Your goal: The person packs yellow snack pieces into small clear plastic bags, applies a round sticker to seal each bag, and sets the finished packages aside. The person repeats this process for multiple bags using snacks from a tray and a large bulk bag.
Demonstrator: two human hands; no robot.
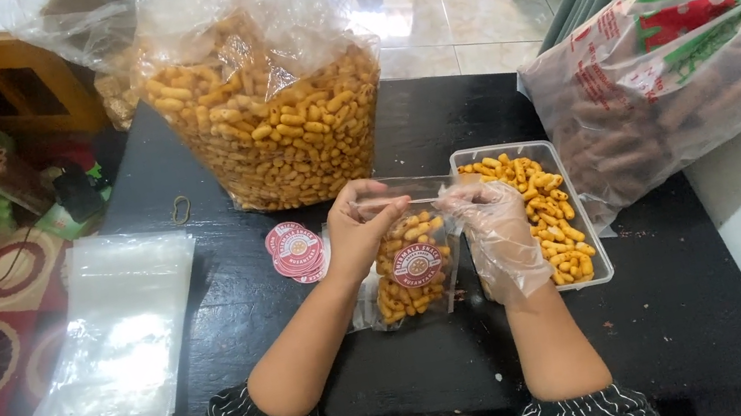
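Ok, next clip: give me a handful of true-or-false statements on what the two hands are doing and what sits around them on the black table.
1. Both hands pinch the top edge of a small clear pouch filled with orange snack pieces. True.
2. The left hand wears a clear plastic glove. False: the left hand is bare; the right hand wears the glove.
3. A clear rectangular tray of the same orange snacks sits just right of the pouch. True.
4. The large bag of orange snacks lies on the floor. False: it stands on the black table, behind the hands.
5. A stack of empty clear bags lies at the table's left edge. True.
6. The pouch has no sticker. False: a round label shows on its front.
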